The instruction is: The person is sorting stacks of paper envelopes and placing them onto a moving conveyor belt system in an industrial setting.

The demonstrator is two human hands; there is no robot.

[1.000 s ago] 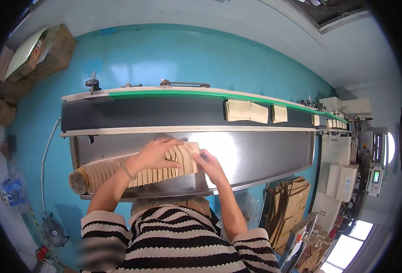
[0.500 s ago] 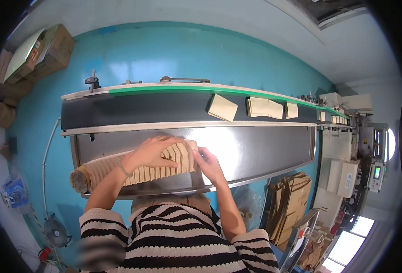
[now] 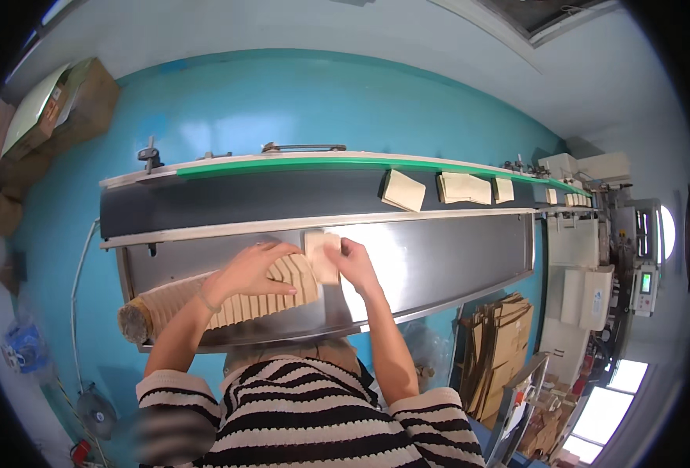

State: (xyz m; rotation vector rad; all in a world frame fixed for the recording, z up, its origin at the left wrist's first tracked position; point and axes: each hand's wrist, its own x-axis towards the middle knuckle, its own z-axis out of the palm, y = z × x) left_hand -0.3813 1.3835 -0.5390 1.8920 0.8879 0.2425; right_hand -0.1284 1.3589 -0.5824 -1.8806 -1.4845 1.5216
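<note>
A long row of beige folded paper-like pieces (image 3: 245,309) lies on the metal tray (image 3: 470,243) in front of me. My left hand (image 3: 242,274) spans the right part of this row, thumb on the near side and fingers over the far side. Between the fingers and thumb of my right hand (image 3: 356,267) is a single flat folded piece (image 3: 326,270), held upright just off the row's right end. A brown, rough-ended cylindrical thing (image 3: 135,320) sits against the row's left end.
Behind the tray runs a dark conveyor belt (image 3: 282,191) with a green edge strip (image 3: 259,166); several folded beige pieces (image 3: 403,191) lie on it. Flattened cardboard (image 3: 501,343) stands at the right, near a machine (image 3: 645,285). Boxes (image 3: 80,101) are stacked far left.
My right hand has drawn one folded piece away from the row's right end. On the belt, the pieces near the middle have shifted to the right.
</note>
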